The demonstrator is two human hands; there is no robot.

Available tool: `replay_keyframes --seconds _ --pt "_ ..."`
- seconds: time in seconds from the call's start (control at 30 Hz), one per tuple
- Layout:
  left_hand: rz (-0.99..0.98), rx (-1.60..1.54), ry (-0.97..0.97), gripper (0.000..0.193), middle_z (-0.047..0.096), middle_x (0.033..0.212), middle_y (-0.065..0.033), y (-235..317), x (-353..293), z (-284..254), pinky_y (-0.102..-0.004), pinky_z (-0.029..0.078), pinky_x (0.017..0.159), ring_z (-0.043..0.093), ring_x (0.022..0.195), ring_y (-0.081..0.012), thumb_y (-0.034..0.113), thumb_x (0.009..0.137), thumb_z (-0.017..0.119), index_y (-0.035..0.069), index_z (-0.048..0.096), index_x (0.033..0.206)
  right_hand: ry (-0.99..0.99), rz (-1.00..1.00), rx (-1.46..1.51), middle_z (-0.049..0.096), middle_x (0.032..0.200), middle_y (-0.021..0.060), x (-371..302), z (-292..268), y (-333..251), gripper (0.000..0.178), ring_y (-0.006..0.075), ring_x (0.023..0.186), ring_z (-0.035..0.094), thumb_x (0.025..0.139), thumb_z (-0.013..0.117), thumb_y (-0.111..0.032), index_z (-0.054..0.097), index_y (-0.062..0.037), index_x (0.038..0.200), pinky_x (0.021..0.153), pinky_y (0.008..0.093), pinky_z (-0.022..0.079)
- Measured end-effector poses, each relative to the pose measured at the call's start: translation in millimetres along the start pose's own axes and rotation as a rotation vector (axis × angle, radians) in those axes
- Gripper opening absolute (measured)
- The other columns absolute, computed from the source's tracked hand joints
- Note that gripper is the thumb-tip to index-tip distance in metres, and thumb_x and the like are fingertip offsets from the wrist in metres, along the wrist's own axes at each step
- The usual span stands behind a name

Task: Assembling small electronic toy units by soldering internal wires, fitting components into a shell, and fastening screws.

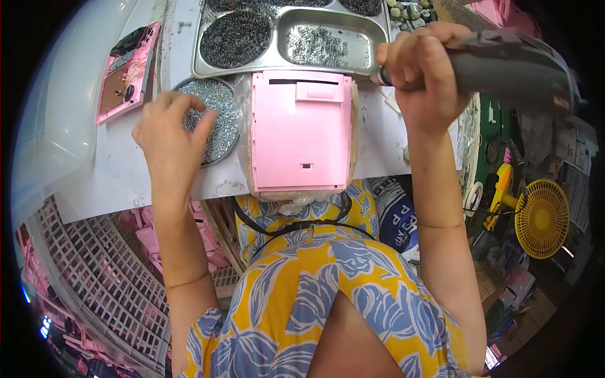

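Note:
A pink plastic housing [302, 138], with a slot along its far edge and a small rectangular hole near its front, lies in front of me on a plastic-wrapped support. My left hand [169, 129] hovers at a round dish of small silver screws [222, 133], its thumb and curled forefinger a little apart; nothing shows between them. In a closed grip, my right hand [432, 75] holds a dark grey power screwdriver [504, 70] raised at the right of the housing. The tool's tip points left, and its far end is blurred.
A metal tray [290, 70] of dark springs and small parts stands behind the housing. Left of the dish lies an opened pink half-shell [129, 74] with wires. A plastic crate [107, 283] sits at lower left, a yellow fan [542, 217] at right.

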State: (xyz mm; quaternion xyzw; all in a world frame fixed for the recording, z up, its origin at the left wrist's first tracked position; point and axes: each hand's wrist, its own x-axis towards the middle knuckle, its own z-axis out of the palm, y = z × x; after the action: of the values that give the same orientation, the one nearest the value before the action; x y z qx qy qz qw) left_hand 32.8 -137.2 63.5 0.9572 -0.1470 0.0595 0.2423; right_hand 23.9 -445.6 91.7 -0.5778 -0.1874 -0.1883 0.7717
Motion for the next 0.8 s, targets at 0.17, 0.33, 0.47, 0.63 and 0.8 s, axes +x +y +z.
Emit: replay_keyframes --seconds 0.17,0.33,0.47,0.63,0.8 --pt "0.009 0.052 -0.135 0.010 0.065 0.096 -0.0010 -20 -17 6 -0.0460 0.035 0.094 0.057 0.102 -0.0246 0.020 0.081 0.076 0.012 0.072 0.086 -0.074 0.054 -0.038 0.045 0.062 0.0027 4 3 17 0.007 0.0137 0.053 0.043 0.097 0.054 -0.002 0.050 -0.0074 0.097 0.064 0.0393 0.048" --pt "0.129 0.080 -0.124 0.008 0.064 0.097 -0.0021 -14 -15 3 -0.0435 0.035 0.091 0.058 0.099 -0.0251 0.018 0.085 0.072 0.011 0.069 0.088 -0.111 0.097 -0.051 0.044 0.062 0.0027 4 4 19 0.007 0.0132 0.053 0.043 0.096 0.055 -0.002 0.051 -0.0066 0.098 0.062 0.0387 0.049" --pt "0.095 0.072 -0.060 0.005 0.063 0.093 -0.0047 -14 -9 2 -0.0436 0.036 0.089 0.058 0.095 -0.0266 0.015 0.087 0.069 0.009 0.067 0.086 -0.135 0.061 0.026 0.038 0.062 -0.0012 20 -2 3 0.012 0.0116 0.053 0.038 0.101 0.050 -0.013 0.056 -0.0075 0.108 0.062 0.0351 0.045" --pt "0.098 -0.179 -0.067 0.006 0.063 0.085 -0.0065 -20 -6 -3 -0.0405 0.038 0.085 0.060 0.085 -0.0260 0.010 0.085 0.071 0.007 0.066 0.083 -0.280 0.093 0.146 0.037 0.065 -0.0043 23 24 -32 0.023 0.0098 0.057 0.036 0.104 0.045 -0.026 0.058 -0.0118 0.119 0.068 0.0326 0.042" --pt "0.317 -0.691 -0.156 0.016 0.067 0.088 -0.0037 31 -17 1 -0.0363 0.037 0.081 0.059 0.081 -0.0224 0.006 0.076 0.078 0.007 0.069 0.089 -0.343 0.201 0.203 0.045 0.064 -0.0061 13 69 -53 0.024 0.0101 0.055 0.043 0.103 0.055 -0.036 0.053 -0.0156 0.116 0.066 0.0319 0.047"
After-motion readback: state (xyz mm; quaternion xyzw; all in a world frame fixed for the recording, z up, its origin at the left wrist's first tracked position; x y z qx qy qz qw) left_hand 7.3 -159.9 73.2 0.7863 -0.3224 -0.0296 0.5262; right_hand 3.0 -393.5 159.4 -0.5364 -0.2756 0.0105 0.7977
